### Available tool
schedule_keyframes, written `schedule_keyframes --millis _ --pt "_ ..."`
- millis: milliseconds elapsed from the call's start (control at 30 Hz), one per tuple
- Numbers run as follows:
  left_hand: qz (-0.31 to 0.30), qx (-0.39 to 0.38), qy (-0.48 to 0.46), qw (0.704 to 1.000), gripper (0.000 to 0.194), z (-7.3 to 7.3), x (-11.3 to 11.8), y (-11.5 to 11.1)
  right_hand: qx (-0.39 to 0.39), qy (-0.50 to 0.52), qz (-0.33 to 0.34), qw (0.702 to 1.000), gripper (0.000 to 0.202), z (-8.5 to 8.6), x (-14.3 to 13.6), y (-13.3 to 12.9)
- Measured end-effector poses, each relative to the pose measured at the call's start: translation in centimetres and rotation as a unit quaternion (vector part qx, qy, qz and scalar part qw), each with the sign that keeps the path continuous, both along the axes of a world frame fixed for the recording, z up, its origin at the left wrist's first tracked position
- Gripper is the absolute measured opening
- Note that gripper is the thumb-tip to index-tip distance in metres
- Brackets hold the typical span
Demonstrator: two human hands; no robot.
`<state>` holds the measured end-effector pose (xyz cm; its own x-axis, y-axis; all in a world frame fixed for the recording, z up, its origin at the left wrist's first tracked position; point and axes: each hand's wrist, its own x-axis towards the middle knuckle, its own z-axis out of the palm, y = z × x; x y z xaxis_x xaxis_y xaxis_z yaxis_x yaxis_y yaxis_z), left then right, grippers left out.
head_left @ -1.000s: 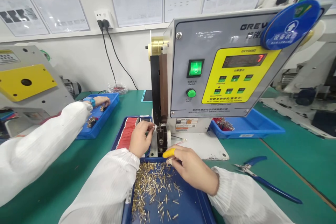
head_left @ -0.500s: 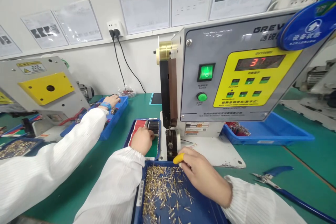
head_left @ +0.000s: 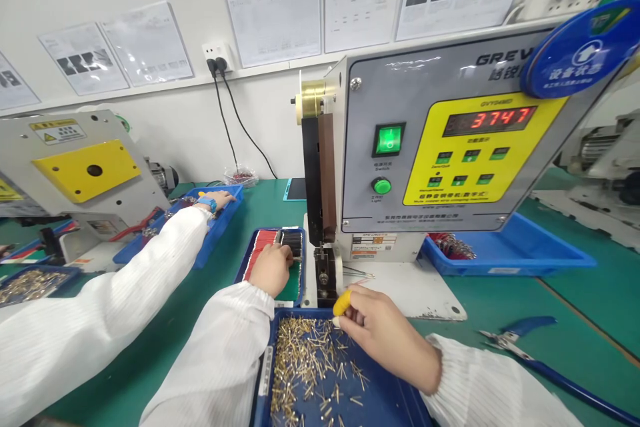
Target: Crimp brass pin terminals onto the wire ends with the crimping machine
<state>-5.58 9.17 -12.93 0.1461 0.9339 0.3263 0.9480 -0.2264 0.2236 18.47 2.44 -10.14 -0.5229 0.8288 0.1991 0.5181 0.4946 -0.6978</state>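
My left hand point(head_left: 273, 269) rests over a small blue tray point(head_left: 243, 260) of red wires point(head_left: 261, 245) and black wires point(head_left: 294, 242). Its fingers curl down onto the wires, and what they pinch is hidden. My right hand point(head_left: 383, 327), with a yellow finger cot point(head_left: 342, 303) on the forefinger, hovers at the back edge of a dark blue tray point(head_left: 385, 400). Thumb and forefinger are drawn together, and anything between them is too small to make out. Gold metal terminals point(head_left: 300, 367) lie loose in that tray. Just behind this hand is the crimping head point(head_left: 324, 277) of a grey machine point(head_left: 370, 93).
A blue-handled pair of pliers point(head_left: 520, 340) lies at the right. Behind it stands a blue bin point(head_left: 540, 247) with red wires. At left, a co-worker's hand point(head_left: 217, 198) reaches into another blue bin point(head_left: 203, 257) beside a second machine point(head_left: 85, 160).
My right thumb and forefinger have shifted slightly right and down, away from the crimping head. My left hand stays over the wires. The co-worker's hand has moved a little right.
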Motion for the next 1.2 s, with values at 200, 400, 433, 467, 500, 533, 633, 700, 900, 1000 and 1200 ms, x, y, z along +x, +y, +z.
schedule_keyframes --millis 200,400,433,467,500,533,633,700,900,1000,1200 --pt "0.02 0.005 -0.005 1.0 0.013 -0.2 -0.1 0.5 -0.011 -0.021 0.001 1.0 0.02 0.7 -0.1 -0.3" --pt "0.06 0.002 0.018 0.998 0.024 0.0 0.0 1.2 0.005 -0.025 0.002 1.0 0.028 0.6 -0.1 -0.3" --pt "0.062 -0.003 0.025 0.998 0.025 0.1 0.1 1.3 0.006 -0.024 0.003 1.0 0.028 0.6 -0.1 -0.3" --pt "0.062 -0.008 0.029 0.998 0.025 0.1 0.2 1.4 0.007 -0.022 0.004 1.0 0.029 0.6 -0.1 -0.3" --pt "0.061 -0.011 0.029 0.998 0.023 0.1 0.2 1.4 0.008 -0.02 0.004 1.0 0.029 0.6 -0.1 -0.4" --pt "0.059 -0.012 0.027 0.998 0.022 0.1 0.2 1.5 0.01 -0.018 0.004 1.0 0.029 0.5 -0.1 -0.4" --pt "0.058 -0.008 0.023 0.998 0.021 0.0 0.3 1.6 0.016 -0.015 0.008 1.0 0.03 0.5 0.0 -0.3" --pt "0.059 -0.005 0.022 0.998 0.021 -0.1 0.3 1.6 0.016 -0.015 0.012 1.0 0.031 0.4 0.0 -0.3" --pt "0.056 -0.003 0.018 0.998 0.021 -0.1 0.2 1.5 0.012 -0.016 0.013 1.0 0.029 0.2 0.0 -0.2" --pt "0.049 -0.011 0.014 0.999 0.02 0.0 0.1 1.6 0.011 -0.015 0.015 1.0 0.03 0.3 0.0 -0.3" --pt "0.06 -0.016 0.02 0.998 0.022 -0.1 0.3 1.6 0.005 -0.028 0.009 1.0 0.029 0.2 -0.1 -0.3"
